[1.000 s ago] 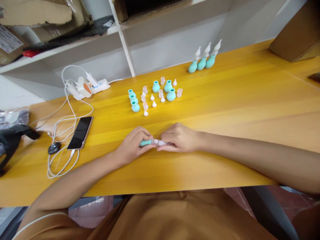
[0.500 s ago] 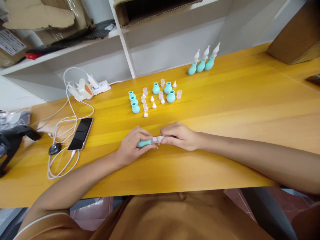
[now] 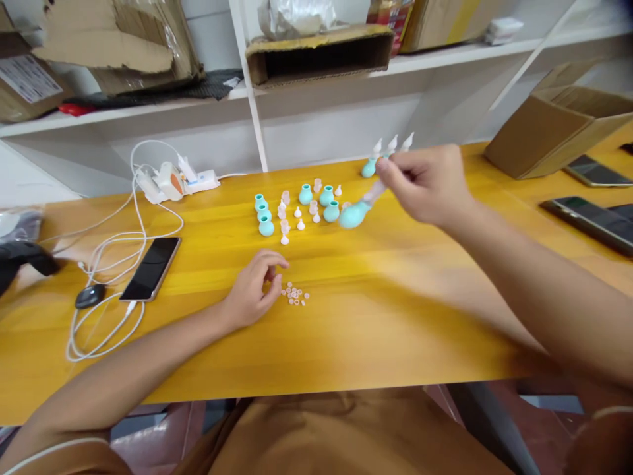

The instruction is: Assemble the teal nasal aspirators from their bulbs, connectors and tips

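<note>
My right hand [image 3: 425, 181] is raised at the right, its fingers pinching the clear neck end of a nasal aspirator [image 3: 353, 214]. The turquoise bulb hangs down to the left; the fingers hide the tip. My left hand [image 3: 254, 288] rests on the table with loosely curled fingers and a gap before the thumb, holding nothing. Beside its fingertips lies a heap of small clear rings [image 3: 295, 294]. Farther back stand several loose turquoise bulbs [image 3: 266, 226], clear connectors [image 3: 285, 197] and white nozzle tips [image 3: 301, 225]. Assembled aspirators [image 3: 368, 167] stand upright behind the right hand, partly covered by it.
A phone [image 3: 151, 269], white cables [image 3: 101, 254] and a power strip [image 3: 202, 178] lie at the left. An open cardboard box [image 3: 544, 135] and more phones [image 3: 588, 221] are at the right. A white shelf [image 3: 420, 63] with boxes runs along the back.
My right hand has lifted the nasal aspirator up and to the right, away from my left hand. The left hand has let go of it. The heap of rings is now visible.
</note>
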### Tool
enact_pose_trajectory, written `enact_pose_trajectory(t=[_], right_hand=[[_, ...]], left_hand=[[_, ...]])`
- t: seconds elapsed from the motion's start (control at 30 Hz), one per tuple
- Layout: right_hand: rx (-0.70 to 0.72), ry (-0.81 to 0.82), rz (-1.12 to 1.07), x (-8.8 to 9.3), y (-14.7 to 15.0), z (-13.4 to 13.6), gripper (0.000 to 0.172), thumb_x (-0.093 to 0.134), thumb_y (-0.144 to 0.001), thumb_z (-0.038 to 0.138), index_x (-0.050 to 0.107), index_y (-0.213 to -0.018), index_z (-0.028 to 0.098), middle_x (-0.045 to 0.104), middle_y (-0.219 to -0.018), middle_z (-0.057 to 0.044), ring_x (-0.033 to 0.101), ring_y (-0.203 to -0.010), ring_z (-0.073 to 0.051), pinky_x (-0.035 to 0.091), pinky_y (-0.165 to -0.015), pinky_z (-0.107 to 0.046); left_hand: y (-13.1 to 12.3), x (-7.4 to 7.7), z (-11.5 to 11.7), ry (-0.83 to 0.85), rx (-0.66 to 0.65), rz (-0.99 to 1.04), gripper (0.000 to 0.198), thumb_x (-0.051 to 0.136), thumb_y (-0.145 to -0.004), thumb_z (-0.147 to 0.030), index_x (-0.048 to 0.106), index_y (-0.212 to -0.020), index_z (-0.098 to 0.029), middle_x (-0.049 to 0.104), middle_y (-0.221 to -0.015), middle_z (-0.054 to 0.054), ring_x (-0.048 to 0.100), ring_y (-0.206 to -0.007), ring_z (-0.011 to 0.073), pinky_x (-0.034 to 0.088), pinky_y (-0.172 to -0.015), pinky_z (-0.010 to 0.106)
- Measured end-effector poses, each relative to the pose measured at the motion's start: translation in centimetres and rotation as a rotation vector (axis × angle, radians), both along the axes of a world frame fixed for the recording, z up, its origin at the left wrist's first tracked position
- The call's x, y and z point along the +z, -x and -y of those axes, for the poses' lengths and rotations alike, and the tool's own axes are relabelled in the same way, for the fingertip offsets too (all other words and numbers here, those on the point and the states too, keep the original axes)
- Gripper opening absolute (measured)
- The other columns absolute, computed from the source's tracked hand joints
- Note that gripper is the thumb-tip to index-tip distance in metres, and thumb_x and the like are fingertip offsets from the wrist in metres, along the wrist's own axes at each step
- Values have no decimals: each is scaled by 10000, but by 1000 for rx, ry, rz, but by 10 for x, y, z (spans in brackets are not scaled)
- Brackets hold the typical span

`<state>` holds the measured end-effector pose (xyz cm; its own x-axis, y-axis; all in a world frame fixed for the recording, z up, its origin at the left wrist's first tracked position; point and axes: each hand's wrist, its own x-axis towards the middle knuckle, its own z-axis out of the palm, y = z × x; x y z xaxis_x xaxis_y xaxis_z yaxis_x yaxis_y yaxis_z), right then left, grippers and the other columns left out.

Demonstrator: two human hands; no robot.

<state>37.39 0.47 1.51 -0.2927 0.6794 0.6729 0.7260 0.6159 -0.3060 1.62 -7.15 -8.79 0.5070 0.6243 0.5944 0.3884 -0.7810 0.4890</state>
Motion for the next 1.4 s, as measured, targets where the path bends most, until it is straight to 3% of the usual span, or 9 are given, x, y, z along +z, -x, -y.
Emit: enact_pose_trajectory(t=[0.07,0.17,0.27,0.33,0.43,0.57,0.87,1.1,1.4], right_hand=[[-204,34,217,14,-17,-29,646,436,-1141,504,638,-672,109,457,-553,21,351,-579,-51,272,-651,-308],[-467,148,463,26,-27,-70,461,506,-1125,387,753,-871,93,744,-825,-130,614,-781,-182,358,-756,-339],[-532,210,603,30,-26,-109,487,465,-1144,379,784,-1049,24,785,-1103,-259,701,-1033,-285,378,-830,-387],[-542,251,663,30,-25,-132,579,422,-1153,412,754,-961,-22,764,-1175,-296,705,-1113,-279,362,-830,-394],[-582,324,728,28,-27,-162,755,292,-1100,533,530,-569,52,726,-1212,-328,674,-1219,-254,325,-817,-410],[-616,389,750,26,-32,-188,627,151,-935,629,147,-440,245,690,-1236,-337,613,-1314,-290,300,-808,-480],[-633,425,791,7,-28,-201,505,55,-879,576,23,-460,294,676,-1237,-328,600,-1307,-260,310,-797,-500],[-659,430,718,-4,-32,-205,561,208,-970,545,103,-494,268,697,-1218,-320,619,-1248,-203,312,-818,-476],[-726,282,664,19,-32,-187,664,261,-1048,595,279,-514,201,736,-1114,-295,671,-1161,-204,328,-811,-457]], left_hand=[[-1,-1,-1,-9,-30,-61,300,514,-995,-20,605,-1213,-205,662,-1118,62,637,-886,135,531,-760,247],[-1,0,-1,-57,-98,-138,287,512,-996,-8,625,-1167,-209,689,-1085,59,675,-983,161,547,-838,263],[-1,0,-1,-127,-164,-190,230,534,-1017,-39,637,-1123,-215,715,-1040,53,680,-943,169,548,-854,284],[0,-1,-2,-158,-183,-213,201,548,-1029,-60,638,-1113,-219,728,-1032,51,680,-914,169,544,-846,291],[0,-2,-2,-172,-181,-212,181,555,-1043,-76,635,-1117,-221,742,-1036,48,693,-920,168,542,-859,300],[0,0,-2,-161,-176,-206,177,540,-1056,-80,632,-1116,-218,755,-1044,46,713,-936,162,534,-872,301],[-1,3,-1,-156,-164,-224,149,539,-1078,-102,630,-1100,-218,767,-1038,32,721,-935,155,490,-860,303],[-1,0,-2,-122,-172,-226,145,543,-1079,-112,639,-1102,-218,764,-1052,30,714,-953,159,482,-872,316],[-2,0,-3,-41,-193,-245,179,512,-1058,-90,642,-1088,-209,743,-1068,63,664,-948,186,512,-910,341]])
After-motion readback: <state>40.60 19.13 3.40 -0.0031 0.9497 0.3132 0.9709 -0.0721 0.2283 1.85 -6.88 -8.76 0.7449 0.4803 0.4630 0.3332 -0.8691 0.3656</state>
